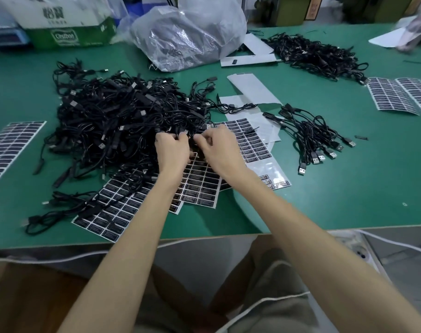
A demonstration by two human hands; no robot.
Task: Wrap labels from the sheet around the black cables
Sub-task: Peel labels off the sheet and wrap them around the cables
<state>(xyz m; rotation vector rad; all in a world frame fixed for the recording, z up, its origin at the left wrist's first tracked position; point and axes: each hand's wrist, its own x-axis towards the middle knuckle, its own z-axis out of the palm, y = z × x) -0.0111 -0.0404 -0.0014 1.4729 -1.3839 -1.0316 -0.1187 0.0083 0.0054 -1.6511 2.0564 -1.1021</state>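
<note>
A big tangled heap of black cables lies on the green table, left of centre. My left hand and my right hand meet at the heap's right edge, fingers curled, pinching one black cable between them. Sheets of black labels lie under and in front of both hands. Whether a label is on the held cable is hidden by my fingers. A smaller bundle of cables with USB plugs lies to the right.
More label sheets lie at the left edge and far right. A clear plastic bag and a green-white box stand at the back. Another cable pile sits back right. Empty backing sheets lie mid-table.
</note>
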